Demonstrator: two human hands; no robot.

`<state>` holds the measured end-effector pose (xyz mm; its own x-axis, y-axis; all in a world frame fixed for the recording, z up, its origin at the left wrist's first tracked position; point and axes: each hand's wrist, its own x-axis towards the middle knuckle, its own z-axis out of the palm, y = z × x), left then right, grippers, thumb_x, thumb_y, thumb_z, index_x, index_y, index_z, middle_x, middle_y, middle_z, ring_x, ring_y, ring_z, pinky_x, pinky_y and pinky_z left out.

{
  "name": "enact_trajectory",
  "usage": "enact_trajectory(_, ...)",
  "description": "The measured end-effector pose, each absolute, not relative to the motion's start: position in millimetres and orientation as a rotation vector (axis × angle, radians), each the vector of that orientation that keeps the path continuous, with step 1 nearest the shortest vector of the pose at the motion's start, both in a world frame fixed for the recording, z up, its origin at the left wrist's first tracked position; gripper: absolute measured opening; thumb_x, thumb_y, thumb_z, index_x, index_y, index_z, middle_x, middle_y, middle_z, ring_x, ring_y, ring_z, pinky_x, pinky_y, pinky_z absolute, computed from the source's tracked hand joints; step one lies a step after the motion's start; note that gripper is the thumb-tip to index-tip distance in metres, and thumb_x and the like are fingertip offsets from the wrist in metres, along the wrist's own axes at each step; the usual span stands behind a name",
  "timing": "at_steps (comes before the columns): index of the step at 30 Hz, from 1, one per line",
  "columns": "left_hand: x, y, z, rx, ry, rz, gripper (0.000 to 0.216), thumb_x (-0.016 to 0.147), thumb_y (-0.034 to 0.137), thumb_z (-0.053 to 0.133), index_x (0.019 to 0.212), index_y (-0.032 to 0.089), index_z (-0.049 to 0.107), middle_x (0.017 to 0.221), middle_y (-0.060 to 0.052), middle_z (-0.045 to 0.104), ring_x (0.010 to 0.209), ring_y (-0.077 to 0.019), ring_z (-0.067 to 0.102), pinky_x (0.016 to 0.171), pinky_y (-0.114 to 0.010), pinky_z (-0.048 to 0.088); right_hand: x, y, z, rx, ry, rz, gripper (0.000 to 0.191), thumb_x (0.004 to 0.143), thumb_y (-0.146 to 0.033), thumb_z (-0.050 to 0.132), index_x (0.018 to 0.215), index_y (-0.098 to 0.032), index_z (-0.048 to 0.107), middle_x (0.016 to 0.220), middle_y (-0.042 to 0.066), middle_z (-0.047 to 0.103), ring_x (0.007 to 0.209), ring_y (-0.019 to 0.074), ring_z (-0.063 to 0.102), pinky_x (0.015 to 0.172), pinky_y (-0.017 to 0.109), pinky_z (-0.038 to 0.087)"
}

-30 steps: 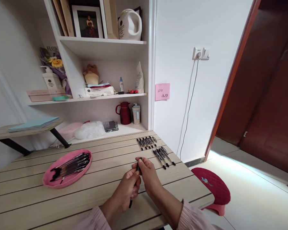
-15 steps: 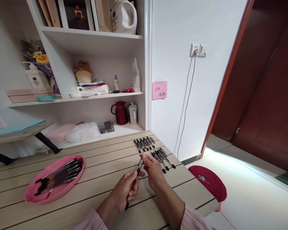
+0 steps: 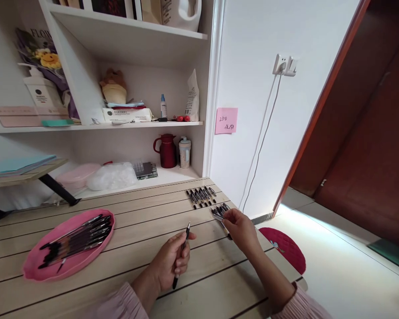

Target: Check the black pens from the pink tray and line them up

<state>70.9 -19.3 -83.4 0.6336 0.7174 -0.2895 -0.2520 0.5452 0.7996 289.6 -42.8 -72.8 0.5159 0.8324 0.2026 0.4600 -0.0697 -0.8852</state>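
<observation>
In my left hand (image 3: 171,261), the fingers are wrapped round a black pen (image 3: 186,235), its bare silver tip pointing up and away from me. My right hand (image 3: 241,228) pinches a clear pen cap (image 3: 218,217) at the right of the table, over a group of pen parts (image 3: 223,207) that it partly covers. Just beyond that group lies a row of short black-and-clear pen pieces (image 3: 200,196), side by side. To the left, a pink oval tray (image 3: 29,270) holds many dark pens (image 3: 80,239) in a heap.
Slatted wooden table (image 3: 133,274) underneath. At its back are white shelves with a red jug (image 3: 168,151), a pale cup (image 3: 185,153) and a plastic bag (image 3: 113,176). A small raised stand (image 3: 26,170) is at left, a red stool (image 3: 287,248) beyond the right edge.
My right hand has pulled away from the pen with the cap and moved right, to the group of pen parts. The pen stays in my left hand, its tip now bare.
</observation>
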Motion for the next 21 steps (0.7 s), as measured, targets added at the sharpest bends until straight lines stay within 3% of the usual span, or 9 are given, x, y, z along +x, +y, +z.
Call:
enact_trajectory(6,68.1,-22.3,-85.4,0.855,0.627,0.574,0.024,0.081,0.037,0.049,0.095,0.018,0.053,0.048,0.008,0.040,0.032,-0.0018,0.020,0.032,-0.016,0.009,282.2,-31.4,-70.4,-2.033,-1.611,0.038,0.016,0.078,-0.019,0.047,0.083,-0.021,0.062,0.088,0.003,0.064,0.082,0.0160,0.057,0.066,0.024,0.035)
enact_trajectory(13,67.6,-23.8,-85.7,0.883,0.632,0.557,0.026,0.082,0.038,0.046,0.095,0.017,0.053,0.048,0.008,0.041,0.032,-0.0021,0.021,0.031,-0.017,0.011,265.4,-12.0,-82.2,-2.274,-1.818,-0.061,0.017,0.084,-0.018,0.041,0.089,-0.014,0.057,0.093,0.010,0.059,0.079,0.0164,0.057,0.063,0.025,0.035)
enact_trajectory(21,67.5,-23.6,-87.0,0.877,0.605,0.551,0.027,0.082,0.039,0.046,0.096,0.017,0.054,0.049,0.008,0.042,0.032,-0.0022,0.021,0.031,-0.017,0.012,269.1,-15.0,-90.5,-2.348,-1.835,-0.067,0.019,0.085,-0.027,0.041,0.088,-0.016,0.057,0.093,0.009,0.060,0.082,0.0178,0.059,0.066,0.027,0.037)
